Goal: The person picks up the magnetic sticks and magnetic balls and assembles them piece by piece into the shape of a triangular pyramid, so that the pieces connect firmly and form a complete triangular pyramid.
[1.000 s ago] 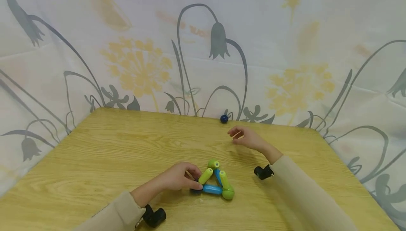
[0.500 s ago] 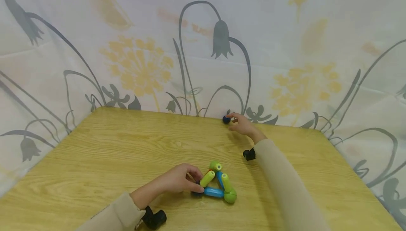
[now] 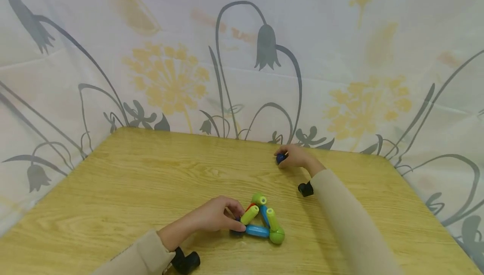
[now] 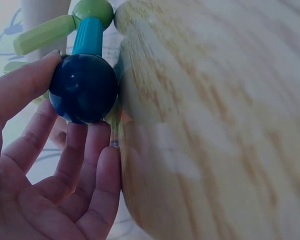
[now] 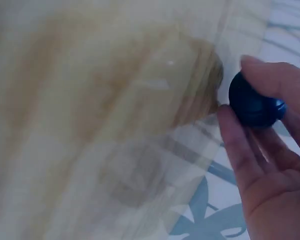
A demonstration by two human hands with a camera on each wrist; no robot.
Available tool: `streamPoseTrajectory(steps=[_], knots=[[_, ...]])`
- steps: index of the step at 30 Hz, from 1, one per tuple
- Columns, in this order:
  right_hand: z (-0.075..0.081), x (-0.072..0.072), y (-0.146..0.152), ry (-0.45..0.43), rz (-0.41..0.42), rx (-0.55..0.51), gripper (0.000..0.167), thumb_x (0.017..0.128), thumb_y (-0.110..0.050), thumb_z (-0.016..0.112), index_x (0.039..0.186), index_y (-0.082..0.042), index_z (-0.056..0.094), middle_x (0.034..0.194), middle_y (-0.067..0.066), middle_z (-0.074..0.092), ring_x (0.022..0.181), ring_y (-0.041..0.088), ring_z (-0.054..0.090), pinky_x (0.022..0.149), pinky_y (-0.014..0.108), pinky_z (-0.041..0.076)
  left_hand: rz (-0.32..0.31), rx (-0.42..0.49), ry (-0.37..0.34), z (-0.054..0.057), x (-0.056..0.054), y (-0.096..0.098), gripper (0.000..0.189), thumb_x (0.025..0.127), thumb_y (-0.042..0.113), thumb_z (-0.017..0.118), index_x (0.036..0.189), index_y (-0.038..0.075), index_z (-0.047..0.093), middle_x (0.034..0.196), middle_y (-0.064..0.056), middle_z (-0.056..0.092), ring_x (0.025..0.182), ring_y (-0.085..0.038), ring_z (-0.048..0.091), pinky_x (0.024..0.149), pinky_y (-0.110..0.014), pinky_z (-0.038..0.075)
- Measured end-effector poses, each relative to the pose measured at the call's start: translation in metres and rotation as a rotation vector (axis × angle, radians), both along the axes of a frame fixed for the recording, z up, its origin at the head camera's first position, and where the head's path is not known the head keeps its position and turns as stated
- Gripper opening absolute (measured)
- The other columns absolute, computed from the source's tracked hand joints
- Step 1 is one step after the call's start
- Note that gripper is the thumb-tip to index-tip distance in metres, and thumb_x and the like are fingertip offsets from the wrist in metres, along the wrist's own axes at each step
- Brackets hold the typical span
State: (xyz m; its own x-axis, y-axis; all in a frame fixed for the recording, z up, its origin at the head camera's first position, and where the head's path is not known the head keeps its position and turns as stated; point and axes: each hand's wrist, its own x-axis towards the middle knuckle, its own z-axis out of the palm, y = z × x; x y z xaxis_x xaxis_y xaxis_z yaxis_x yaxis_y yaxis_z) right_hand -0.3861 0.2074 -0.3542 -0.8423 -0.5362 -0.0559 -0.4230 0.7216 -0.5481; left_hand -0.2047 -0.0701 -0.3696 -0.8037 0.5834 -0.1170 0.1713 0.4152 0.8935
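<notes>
My left hand [image 3: 219, 215] grips a dark blue ball [image 4: 84, 89] at the left corner of a triangular build of balls and rods on the table. A blue rod [image 3: 258, 231] runs from that ball to a green ball [image 3: 277, 236] at the right corner; another green ball [image 3: 259, 198] forms the far corner. Yellow-green rods [image 3: 250, 215] slant upward from the build, and a bit of a red rod shows behind one. Farther back, my right hand [image 3: 296, 157] pinches a loose dark blue ball [image 5: 255, 102] between thumb and fingers.
The wood-grain table [image 3: 170, 174] reaches back to a white cloth [image 3: 181, 56] printed with grey and yellow flowers. Black wrist cameras [image 3: 185, 261] are strapped below both sleeves.
The right hand has reached to the loose blue ball at the table's back edge, taken hold of it and drawn it slightly nearer. The left hand has kept its grip on the build.
</notes>
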Motion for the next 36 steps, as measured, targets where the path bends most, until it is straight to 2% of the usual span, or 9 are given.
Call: streamPoseTrajectory(steps=[4,8,13,18,22,25,29,36], knots=[[-0.004,0.019,0.002,0.021,0.02,-0.097,0.045,0.081,-0.009,0.073,0.119,0.005,0.055,0.109,0.017,0.058,0.095,0.032,0.059,0.08,0.04,0.05,-0.004,0.007,0.01,-0.001,0.0,-0.001,0.019,0.081,0.015,0.074,0.097,0.009,0.067,0.091,0.002,0.062,0.087,-0.017,0.059,0.074,-0.03,0.05],[-0.002,0.046,-0.001,0.032,0.031,-0.209,0.04,0.081,-0.012,0.073,0.114,0.003,0.058,0.104,0.013,0.059,0.087,0.024,0.062,0.074,0.034,0.052,0.0,0.012,0.028,-0.002,-0.001,-0.001,0.019,0.08,0.015,0.074,0.097,0.009,0.067,0.091,0.002,0.062,0.087,-0.017,0.059,0.073,-0.03,0.05],[0.006,0.082,-0.006,-0.015,0.045,-0.366,0.039,0.083,-0.014,0.072,0.116,0.003,0.058,0.106,0.014,0.059,0.086,0.021,0.062,0.071,0.03,0.053,0.004,0.006,0.056,-0.002,-0.003,-0.002,0.019,0.08,0.016,0.075,0.096,0.009,0.068,0.091,0.003,0.062,0.087,-0.017,0.059,0.072,-0.031,0.05],[0.014,0.112,-0.013,-0.075,0.112,-0.469,0.039,0.084,-0.013,0.071,0.117,0.003,0.057,0.107,0.015,0.058,0.087,0.022,0.062,0.072,0.029,0.053,0.003,-0.01,0.067,-0.001,-0.004,-0.003,0.019,0.08,0.017,0.075,0.096,0.009,0.068,0.091,0.002,0.062,0.087,-0.017,0.059,0.072,-0.032,0.05],[0.019,0.131,-0.019,-0.067,0.206,-0.506,0.037,0.084,-0.009,0.07,0.115,0.005,0.057,0.105,0.015,0.058,0.083,0.021,0.061,0.071,0.03,0.053,-0.003,-0.006,0.076,0.0,-0.004,-0.003,0.019,0.081,0.017,0.074,0.096,0.009,0.068,0.091,0.002,0.062,0.087,-0.018,0.059,0.073,-0.032,0.05],[0.021,0.142,-0.023,-0.053,0.26,-0.496,0.034,0.084,-0.009,0.07,0.113,0.003,0.058,0.104,0.013,0.059,0.081,0.019,0.061,0.07,0.031,0.053,-0.008,0.001,0.075,-0.001,-0.005,-0.003,0.018,0.081,0.017,0.074,0.096,0.008,0.068,0.091,0.003,0.062,0.088,-0.018,0.059,0.074,-0.032,0.05],[0.018,0.152,-0.029,-0.061,0.279,-0.435,0.034,0.085,-0.013,0.069,0.116,-0.001,0.059,0.107,0.009,0.059,0.081,0.017,0.061,0.072,0.031,0.053,-0.011,0.013,0.062,-0.002,-0.005,-0.004,0.018,0.081,0.016,0.074,0.097,0.008,0.068,0.091,0.002,0.062,0.088,-0.019,0.059,0.073,-0.033,0.051],[0.009,0.155,-0.032,-0.099,0.303,-0.427,0.041,0.088,-0.01,0.066,0.124,0.002,0.052,0.117,0.015,0.054,0.087,0.018,0.06,0.074,0.032,0.053,-0.014,0.03,0.048,-0.003,-0.005,-0.004,0.02,0.082,0.016,0.073,0.098,0.007,0.068,0.091,0.002,0.063,0.087,-0.018,0.059,0.075,-0.033,0.051]])
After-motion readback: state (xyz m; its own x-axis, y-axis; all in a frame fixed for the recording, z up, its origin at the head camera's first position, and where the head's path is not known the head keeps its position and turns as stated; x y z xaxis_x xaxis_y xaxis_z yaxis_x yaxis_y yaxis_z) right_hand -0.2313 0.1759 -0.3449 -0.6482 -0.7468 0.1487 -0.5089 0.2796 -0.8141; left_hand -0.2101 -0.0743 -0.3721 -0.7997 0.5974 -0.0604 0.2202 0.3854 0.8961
